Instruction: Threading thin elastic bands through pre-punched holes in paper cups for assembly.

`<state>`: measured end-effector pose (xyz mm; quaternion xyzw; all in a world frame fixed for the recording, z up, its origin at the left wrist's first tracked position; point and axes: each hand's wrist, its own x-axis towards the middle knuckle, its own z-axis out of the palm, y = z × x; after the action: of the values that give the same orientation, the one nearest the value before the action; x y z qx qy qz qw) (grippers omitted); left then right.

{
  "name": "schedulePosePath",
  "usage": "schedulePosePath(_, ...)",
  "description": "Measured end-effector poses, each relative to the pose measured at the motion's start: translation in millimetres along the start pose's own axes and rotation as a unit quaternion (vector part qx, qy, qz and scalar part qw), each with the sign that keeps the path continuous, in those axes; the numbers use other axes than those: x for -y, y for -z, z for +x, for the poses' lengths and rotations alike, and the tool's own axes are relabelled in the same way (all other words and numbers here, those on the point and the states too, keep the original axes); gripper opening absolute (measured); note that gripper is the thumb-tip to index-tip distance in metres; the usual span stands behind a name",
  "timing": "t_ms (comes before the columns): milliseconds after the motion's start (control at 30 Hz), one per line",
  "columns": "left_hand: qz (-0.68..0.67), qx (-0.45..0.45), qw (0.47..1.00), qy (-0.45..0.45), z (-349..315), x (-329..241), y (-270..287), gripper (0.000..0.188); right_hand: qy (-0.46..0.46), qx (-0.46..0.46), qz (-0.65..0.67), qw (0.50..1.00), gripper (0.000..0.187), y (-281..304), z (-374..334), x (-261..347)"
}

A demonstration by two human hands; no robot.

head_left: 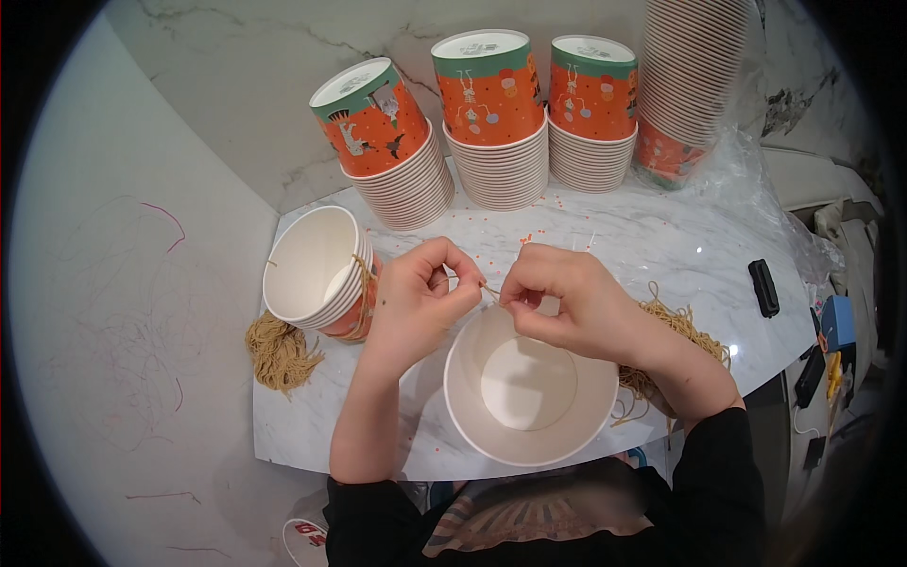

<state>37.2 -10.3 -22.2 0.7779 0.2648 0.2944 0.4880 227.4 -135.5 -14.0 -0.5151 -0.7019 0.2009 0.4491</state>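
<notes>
While below the right hand [572,298], a white tub [529,387]; leftward, nested tubs [312,265].

Smooth, matt paper bucket [595,406]; rough, fibrous twine [282,354]; glossy tabletop [699,255], perhaps marble.

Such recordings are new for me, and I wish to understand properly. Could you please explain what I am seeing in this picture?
No machine here: a person works bare-handed, seen from a fisheye camera worn on the head, so straight edges bend. The left hand and right hand pinch a thin tan cord over an open paper bucket. On the marble-patterned table, three stacks of upside-down orange paper buckets stand behind; a left yarn bundle and a right yarn bundle lie beside.
</notes>
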Motion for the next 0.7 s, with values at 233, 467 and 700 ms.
schedulePosePath(233, 0.111, -0.035, 0.988, -0.099, -2, -12, -11, 0.01, 0.03, 0.019, -0.024, 0.999, 0.009, 4, 0, -6)
schedulePosePath(467, 0.174, -0.033, 0.961, -0.214, 4, -7, -16, 0.012, -0.005, 0.028, 0.03, 0.999, 0.008, 9, 0, -1)
schedulePosePath(700, 0.216, -0.058, 0.941, -0.255, 8, 0, -21, 0.015, 0.012, 0.03, 0.05, 0.998, 0.008, 10, 1, -5)
